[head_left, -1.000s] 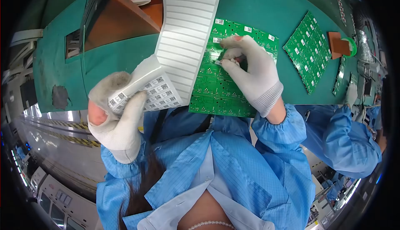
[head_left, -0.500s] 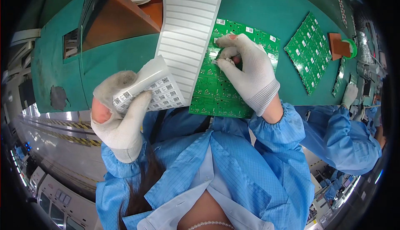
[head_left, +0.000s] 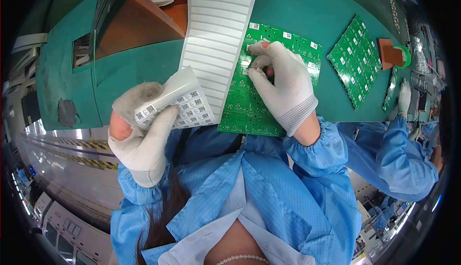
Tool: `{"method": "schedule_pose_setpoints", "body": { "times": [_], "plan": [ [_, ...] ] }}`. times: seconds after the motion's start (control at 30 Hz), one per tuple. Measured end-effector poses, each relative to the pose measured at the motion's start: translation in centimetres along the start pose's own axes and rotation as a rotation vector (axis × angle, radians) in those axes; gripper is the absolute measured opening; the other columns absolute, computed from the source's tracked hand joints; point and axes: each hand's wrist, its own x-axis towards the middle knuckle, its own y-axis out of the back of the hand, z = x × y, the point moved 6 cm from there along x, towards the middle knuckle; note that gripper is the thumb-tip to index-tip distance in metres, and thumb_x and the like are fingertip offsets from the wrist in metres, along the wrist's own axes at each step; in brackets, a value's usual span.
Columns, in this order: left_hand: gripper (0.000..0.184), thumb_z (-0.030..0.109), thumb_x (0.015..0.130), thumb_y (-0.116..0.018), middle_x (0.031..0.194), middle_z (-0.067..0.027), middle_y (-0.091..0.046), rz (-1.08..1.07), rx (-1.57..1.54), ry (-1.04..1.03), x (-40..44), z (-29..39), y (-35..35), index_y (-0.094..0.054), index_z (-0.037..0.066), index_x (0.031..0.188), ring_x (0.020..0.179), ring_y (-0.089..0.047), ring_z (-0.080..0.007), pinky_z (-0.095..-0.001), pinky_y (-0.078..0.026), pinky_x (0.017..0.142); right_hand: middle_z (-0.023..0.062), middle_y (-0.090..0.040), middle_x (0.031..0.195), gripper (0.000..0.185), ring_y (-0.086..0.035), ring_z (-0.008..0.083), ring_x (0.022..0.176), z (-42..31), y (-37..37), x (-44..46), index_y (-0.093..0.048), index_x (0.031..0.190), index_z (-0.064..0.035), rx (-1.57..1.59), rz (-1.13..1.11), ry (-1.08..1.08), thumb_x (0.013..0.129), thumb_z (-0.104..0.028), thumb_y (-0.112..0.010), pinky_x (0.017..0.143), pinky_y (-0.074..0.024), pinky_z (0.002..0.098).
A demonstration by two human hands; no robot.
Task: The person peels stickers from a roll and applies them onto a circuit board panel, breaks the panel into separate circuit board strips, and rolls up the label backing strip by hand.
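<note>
From where I stand, the largest thing is the green desk [head_left: 144, 61], and at its far left side there is a brown box [head_left: 139, 27]. A long white strip [head_left: 216, 34] with pale rows comes down across the middle. Just beside it, partly under its edge, the near circuit board panel [head_left: 249, 106] lies on the desk in front of the person. A second panel [head_left: 354, 61] lies apart, to the right, with white labels over nearly all its surface.

The near panel carries labels along its top edge and a few a little lower; its lower rows show none, so I judge that less than half is labelled. What the hand covers, I cannot tell.

The left hand [head_left: 144, 142] pinches a curled label sheet [head_left: 194, 109] between thumb and fingers; its printed square codes face up, and many labels remain on it. Whether it is one piece with the strip, I cannot say exactly. The right hand [head_left: 283, 85] is above the panel, its thumb and forefinger brought together at a small label [head_left: 245, 72]. Whether this label already touches the board is too small to tell.
</note>
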Motion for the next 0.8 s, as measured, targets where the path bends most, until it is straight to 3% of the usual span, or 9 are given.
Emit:
{"method": "schedule_pose_setpoints", "body": {
  "times": [0.3,0.4,0.5,0.6,0.8],
  "plan": [
    [0.045,-0.008,0.083,-0.077,0.113,-0.0113,-0.07,-0.016,-0.003,0.007,0.0,-0.2,-0.4,-0.061,0.0,0.125,0.102,-0.067,-0.0173,-0.0307,-0.055,0.091,0.0044,-0.069,0.081,0.026,-0.066,0.0275,0.084,0.0,0.0,-0.1,-0.061,0.111,-0.0069,-0.008,0.018,0.003,0.086,-0.008,-0.067,0.082,-0.0459,0.0429],
    [0.045,-0.008,0.083,-0.076,0.113,-0.0112,-0.07,-0.027,-0.003,-0.007,0.1,-0.3,-0.7,-0.062,0.0,0.124,0.102,-0.067,-0.017,-0.0304,-0.054,0.091,0.004,-0.07,0.083,0.027,-0.061,0.0188,0.069,0.1,0.2,-0.1,-0.066,0.111,-0.0045,-0.016,0.038,-0.003,0.084,-0.005,-0.071,0.074,-0.0482,0.0326],
    [0.044,-0.009,0.084,-0.075,0.114,-0.0116,-0.07,-0.059,-0.006,0.01,0.2,-0.7,-2.1,-0.062,-0.001,0.125,0.103,-0.067,-0.0167,-0.0298,-0.054,0.09,0.004,-0.067,0.083,0.029,-0.061,0.0225,0.073,1.1,0.3,-0.3,-0.065,0.111,-0.0046,-0.07,0.073,0.035,0.083,-0.005,-0.072,0.077,-0.0462,0.0356],
    [0.043,-0.01,0.085,-0.073,0.116,-0.012,-0.07,-0.106,-0.012,0.028,0.3,-0.5,-2.7,-0.062,-0.001,0.126,0.104,-0.067,-0.0164,-0.0294,-0.054,0.091,0.0063,-0.064,0.09,0.032,-0.06,0.027,0.085,-0.1,0.1,-0.6,-0.065,0.112,-0.0054,-0.351,0.096,0.164,0.081,-0.005,-0.073,0.08,-0.0435,0.0392],
    [0.045,-0.008,0.085,-0.071,0.119,-0.0104,-0.069,-0.192,-0.125,0.218,0.1,-0.9,-3.1,-0.059,-0.003,0.129,0.107,-0.065,-0.0164,-0.0304,-0.051,0.094,0.0109,-0.059,0.111,0.044,-0.057,0.0291,0.101,0.0,1.8,-0.8,-0.067,0.118,-0.0082,-0.292,0.214,0.148,0.076,-0.014,-0.079,0.084,-0.0425,0.0419]
  ]
}}
